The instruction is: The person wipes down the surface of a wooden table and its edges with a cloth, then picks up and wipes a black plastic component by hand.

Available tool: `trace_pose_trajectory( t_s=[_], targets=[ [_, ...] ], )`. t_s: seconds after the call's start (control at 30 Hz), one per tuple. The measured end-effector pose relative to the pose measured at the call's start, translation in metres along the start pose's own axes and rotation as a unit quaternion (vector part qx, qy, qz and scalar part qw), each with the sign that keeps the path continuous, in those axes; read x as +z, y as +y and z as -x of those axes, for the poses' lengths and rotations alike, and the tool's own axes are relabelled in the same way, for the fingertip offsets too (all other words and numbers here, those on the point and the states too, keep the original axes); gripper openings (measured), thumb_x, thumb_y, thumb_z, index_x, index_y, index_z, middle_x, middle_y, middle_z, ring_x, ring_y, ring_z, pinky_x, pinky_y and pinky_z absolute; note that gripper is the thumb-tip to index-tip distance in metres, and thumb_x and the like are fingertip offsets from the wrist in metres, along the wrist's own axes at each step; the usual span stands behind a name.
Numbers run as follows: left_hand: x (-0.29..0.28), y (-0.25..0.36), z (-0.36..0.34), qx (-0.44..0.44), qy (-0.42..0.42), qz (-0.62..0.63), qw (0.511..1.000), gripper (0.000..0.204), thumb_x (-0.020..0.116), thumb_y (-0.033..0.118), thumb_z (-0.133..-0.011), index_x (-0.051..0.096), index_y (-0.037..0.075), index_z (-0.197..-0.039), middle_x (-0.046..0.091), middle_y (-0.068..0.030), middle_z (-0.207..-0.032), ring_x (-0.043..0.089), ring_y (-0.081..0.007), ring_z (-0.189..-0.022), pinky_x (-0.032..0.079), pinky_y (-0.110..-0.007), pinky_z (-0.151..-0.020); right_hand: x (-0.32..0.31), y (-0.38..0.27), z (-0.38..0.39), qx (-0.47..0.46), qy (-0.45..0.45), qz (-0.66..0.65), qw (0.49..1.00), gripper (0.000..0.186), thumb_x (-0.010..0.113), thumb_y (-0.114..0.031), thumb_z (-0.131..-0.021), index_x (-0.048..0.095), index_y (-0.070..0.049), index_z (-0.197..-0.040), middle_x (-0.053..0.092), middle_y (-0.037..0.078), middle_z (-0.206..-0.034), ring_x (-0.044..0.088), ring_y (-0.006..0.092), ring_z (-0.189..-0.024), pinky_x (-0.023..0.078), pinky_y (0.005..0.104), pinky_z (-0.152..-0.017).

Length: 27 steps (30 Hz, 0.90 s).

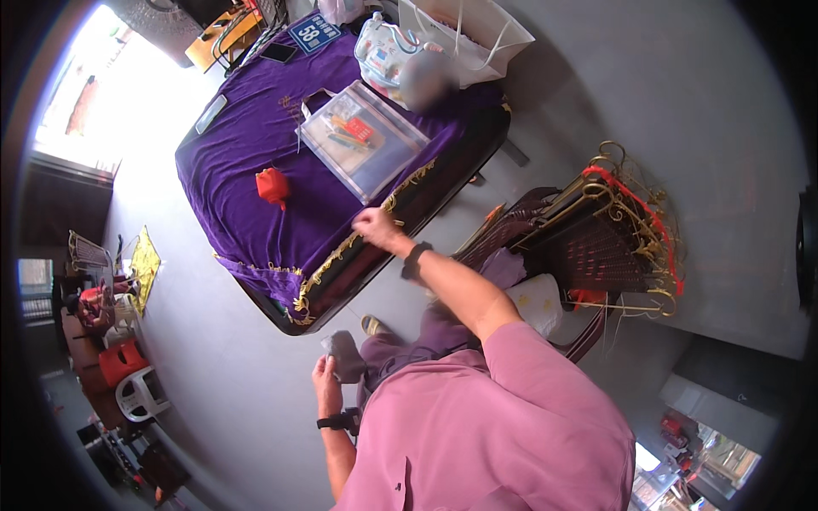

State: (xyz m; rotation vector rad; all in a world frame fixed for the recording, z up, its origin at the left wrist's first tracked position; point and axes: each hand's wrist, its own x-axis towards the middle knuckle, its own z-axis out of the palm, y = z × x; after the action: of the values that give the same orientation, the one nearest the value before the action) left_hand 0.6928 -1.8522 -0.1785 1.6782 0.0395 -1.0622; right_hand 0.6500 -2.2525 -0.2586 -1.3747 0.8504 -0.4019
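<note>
Grey bundle, in left hand, points lengthwise roughly forward.

1. Tablecloth: deep purple, with gold fringe along its hem.
2. Pouch: bright red (a vivid spot against the purple).
3. Document bag: see-through, edged in white; the packet within, red.
4. Fabric bag: white and pale blue, with a multicoloured print.
5. Plaque: blue, lettered in white.
6. Bundle in the left hand: grey (paler toward one end).
7. Shirt: dusty pink.
8. Panels: dark brown, lattice-patterned; ribbon above, red.
</note>
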Motion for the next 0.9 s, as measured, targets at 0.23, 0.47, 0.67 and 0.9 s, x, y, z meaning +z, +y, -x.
trace_pose_trajectory(
  t_s=[0.23,0.47,0.67,0.9],
  targets=[
    [0.024,0.023,-0.019,0.026,-0.041,-0.009,0.999,0.031,0.057,0.022,-0.106,0.062,-0.001,-0.127,0.067,-0.0001,-0.104,0.060,-0.0080,-0.089,0.049,-0.025,-0.078,0.017,-0.010,0.055,-0.104,-0.291,0.234,0.922,0.023,0.065,-0.017,-0.089,0.072,-0.002,-0.105,0.072,0.015,-0.107,0.073,0.0280,-0.085,0.058,0.0403,-0.076],
    [0.015,0.037,-0.033,0.021,-0.052,-0.028,0.998,0.034,0.057,0.024,-0.106,0.061,-0.001,-0.129,0.068,-0.0029,-0.105,0.063,-0.0103,-0.090,0.054,-0.027,-0.075,-0.066,0.076,0.079,-0.037,0.153,0.314,0.936,0.029,0.062,-0.012,-0.086,0.064,-0.002,-0.113,0.067,0.018,-0.111,0.066,0.0331,-0.100,0.055,0.0440,-0.085],
    [0.021,0.045,-0.036,0.055,-0.055,-0.057,0.995,0.038,0.058,0.025,-0.105,0.060,-0.001,-0.133,0.069,-0.0026,-0.107,0.063,-0.0097,-0.088,0.052,-0.027,-0.075,-0.074,0.103,0.033,0.252,0.175,-0.230,0.923,0.026,0.061,-0.018,-0.094,0.061,0.003,-0.108,0.070,0.017,-0.102,0.072,0.0275,-0.085,0.059,0.0387,-0.063],
    [0.001,0.045,-0.026,0.023,-0.051,-0.096,0.994,0.037,0.058,0.024,-0.105,0.060,-0.001,-0.133,0.070,-0.0038,-0.110,0.063,-0.0103,-0.095,0.052,-0.028,-0.081,-0.056,0.091,0.023,0.286,0.323,-0.161,0.888,0.022,0.054,-0.005,-0.086,0.063,0.006,-0.103,0.071,0.019,-0.088,0.073,0.0280,-0.067,0.058,0.0379,-0.053]
  ],
)
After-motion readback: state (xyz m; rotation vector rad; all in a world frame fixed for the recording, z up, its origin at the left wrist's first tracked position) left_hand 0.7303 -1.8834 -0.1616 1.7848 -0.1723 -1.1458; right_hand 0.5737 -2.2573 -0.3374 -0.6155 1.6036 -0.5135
